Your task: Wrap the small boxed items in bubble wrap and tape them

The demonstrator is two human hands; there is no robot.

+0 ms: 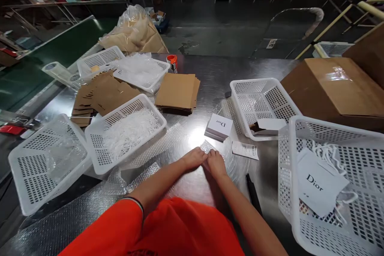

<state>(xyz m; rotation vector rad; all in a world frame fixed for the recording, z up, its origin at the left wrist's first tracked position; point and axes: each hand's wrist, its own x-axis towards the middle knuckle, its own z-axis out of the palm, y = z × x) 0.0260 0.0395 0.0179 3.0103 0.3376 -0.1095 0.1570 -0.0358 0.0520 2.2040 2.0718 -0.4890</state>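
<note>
Orange shirt point(189, 228); left hand point(195, 157), right hand point(215, 162): grip pinching bubble-wrap piece point(207, 145) (visible end points forward, long axis unclear).

"How many white perforated baskets point(286, 176) on the steel table point(210, 72)?"
"Six: four left, two right."
"Small Dior boxes point(218, 127) directly on it?"
"One, plus one printed slip point(240, 149) nearer, to its right."
"And near the middle?"
"One left hand point(194, 157), one right hand point(216, 163)."
"Stacks of square cardboard point(177, 90)?"
"One, far left; its sheets I cannot count."
</note>
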